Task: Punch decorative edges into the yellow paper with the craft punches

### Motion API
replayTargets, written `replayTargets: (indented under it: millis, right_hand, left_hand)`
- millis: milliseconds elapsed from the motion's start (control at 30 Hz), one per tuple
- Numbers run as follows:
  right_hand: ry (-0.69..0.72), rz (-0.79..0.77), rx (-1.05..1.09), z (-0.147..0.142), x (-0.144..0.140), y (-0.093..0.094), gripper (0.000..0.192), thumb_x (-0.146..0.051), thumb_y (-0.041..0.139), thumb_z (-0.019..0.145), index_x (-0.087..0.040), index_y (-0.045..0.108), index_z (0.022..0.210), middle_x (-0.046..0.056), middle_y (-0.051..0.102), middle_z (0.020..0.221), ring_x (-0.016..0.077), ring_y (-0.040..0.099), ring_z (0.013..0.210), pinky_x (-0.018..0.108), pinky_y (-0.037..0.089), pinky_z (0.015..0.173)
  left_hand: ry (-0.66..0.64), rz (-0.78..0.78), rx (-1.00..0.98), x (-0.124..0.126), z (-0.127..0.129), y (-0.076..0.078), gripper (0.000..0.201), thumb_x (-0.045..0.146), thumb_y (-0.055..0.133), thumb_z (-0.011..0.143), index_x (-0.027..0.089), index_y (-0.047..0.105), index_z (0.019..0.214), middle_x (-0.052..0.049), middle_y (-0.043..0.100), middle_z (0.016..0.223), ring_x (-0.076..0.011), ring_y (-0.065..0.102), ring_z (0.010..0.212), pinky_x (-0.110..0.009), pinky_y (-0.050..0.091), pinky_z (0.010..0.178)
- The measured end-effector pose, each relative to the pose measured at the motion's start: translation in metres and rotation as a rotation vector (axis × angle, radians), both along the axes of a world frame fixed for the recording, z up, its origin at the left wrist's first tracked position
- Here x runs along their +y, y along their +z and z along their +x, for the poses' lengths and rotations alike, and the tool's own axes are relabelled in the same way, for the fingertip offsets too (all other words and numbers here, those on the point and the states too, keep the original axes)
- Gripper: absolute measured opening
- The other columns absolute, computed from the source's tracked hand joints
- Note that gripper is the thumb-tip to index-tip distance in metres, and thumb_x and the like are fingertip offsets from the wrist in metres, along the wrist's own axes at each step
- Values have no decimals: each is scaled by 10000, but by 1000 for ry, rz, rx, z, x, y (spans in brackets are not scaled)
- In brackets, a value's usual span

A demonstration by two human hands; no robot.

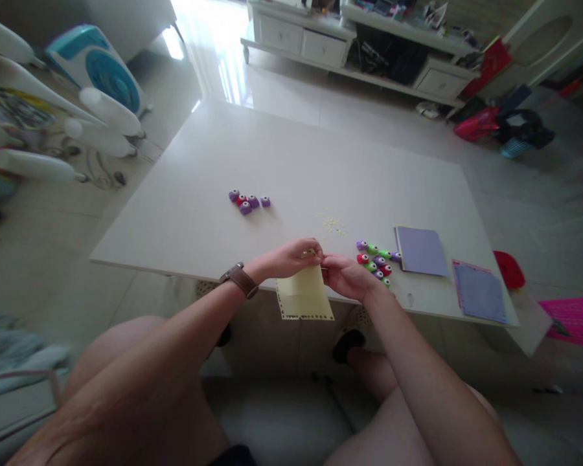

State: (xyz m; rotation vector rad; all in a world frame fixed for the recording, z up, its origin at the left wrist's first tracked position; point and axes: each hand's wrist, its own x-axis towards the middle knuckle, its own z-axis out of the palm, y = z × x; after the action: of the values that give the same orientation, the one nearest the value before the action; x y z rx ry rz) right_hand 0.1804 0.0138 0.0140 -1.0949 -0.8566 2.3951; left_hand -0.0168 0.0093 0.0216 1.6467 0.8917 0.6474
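My left hand, with a brown watch on its wrist, and my right hand meet at the top edge of a pale yellow paper sheet. The sheet hangs down over the near edge of the white table; small holes run along its left and bottom edges. Something small sits under my left fingertips at the sheet's top; I cannot tell what it is. A cluster of small purple, green and red craft punches lies just right of my right hand. Yellow paper bits are scattered beyond my hands.
Another group of purple and red punches lies at mid-table left. A purple paper stack and a blue sheet on pink paper lie to the right. A pink basket, a red object and a fan stand around the table.
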Motion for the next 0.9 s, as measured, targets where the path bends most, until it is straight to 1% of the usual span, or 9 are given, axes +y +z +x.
replayTargets:
  millis: [200, 300, 367, 467, 567, 633, 767, 833, 900]
  right_hand:
    - [-7, -2, -2, 2, 1, -1, 140, -183, 689, 741, -170, 675, 880, 6, 661, 829, 130, 562, 761, 266, 458, 744]
    - [5, 34, -26, -2, -3, 0, 119, -213, 687, 768, -189, 661, 881, 5, 667, 824, 141, 593, 781, 280, 482, 778]
    - [36, 43, -56, -7, -6, 0, 119, -281, 693, 793, -203, 651, 873, 16, 670, 808, 170, 624, 809, 312, 501, 803]
    - [96, 56, -107, -10, -8, 2, 216, -413, 704, 804, -210, 644, 850, 37, 673, 774, 210, 650, 815, 357, 518, 795]
    - [35, 233, -215, -2, -1, 3, 230, -385, 754, 747, -191, 657, 824, 34, 679, 771, 180, 632, 772, 322, 503, 769]
    - [-6, 396, -371, 7, 6, 4, 210, -364, 754, 726, -179, 655, 743, 20, 655, 712, 149, 591, 686, 288, 477, 697]
    - [-91, 655, -710, 16, 15, 0, 174, -343, 675, 763, -180, 669, 704, 22, 647, 635, 155, 578, 592, 295, 460, 613]
    - [-121, 740, -843, 15, 17, -5, 155, -323, 647, 775, -180, 682, 729, 38, 676, 647, 174, 609, 581, 310, 476, 604]
    - [-156, 782, -907, 12, 21, -12, 147, -314, 634, 780, -179, 689, 757, 55, 700, 673, 196, 648, 598, 317, 495, 599]
  left_hand:
    - [6, 9, 2, 0, 0, -2, 195, 359, 513, 916, 186, 601, 891, -53, 632, 947, -177, 577, 880, -300, 478, 814]
    - [19, -2, -4, -1, 2, 0, 182, 351, 512, 922, 192, 588, 877, -46, 627, 924, -171, 560, 867, -301, 473, 812]
    - [42, -8, -13, -3, 4, 5, 190, 352, 499, 931, 189, 567, 859, -41, 610, 879, -166, 533, 833, -301, 466, 781]
    - [65, -18, -37, -3, 6, 11, 207, 368, 507, 930, 185, 562, 849, -39, 598, 844, -162, 509, 797, -298, 451, 730]
    - [81, -17, -74, 1, 3, 7, 216, 382, 544, 920, 179, 596, 867, -32, 622, 841, -154, 525, 794, -291, 447, 734]
    - [102, 8, -66, 6, -3, 0, 225, 388, 576, 905, 172, 629, 870, -23, 638, 834, -148, 539, 792, -285, 442, 737]
    - [247, 86, 166, 13, -14, -16, 154, 318, 691, 826, 176, 697, 885, -2, 635, 775, -142, 539, 737, -276, 407, 684]
    - [329, 123, 291, 12, -14, -23, 152, 281, 718, 808, 184, 707, 925, -6, 653, 784, -148, 553, 734, -283, 404, 688]
    - [383, 183, 414, 9, -11, -29, 159, 278, 716, 827, 194, 707, 961, -28, 687, 832, -173, 585, 784, -312, 415, 745]
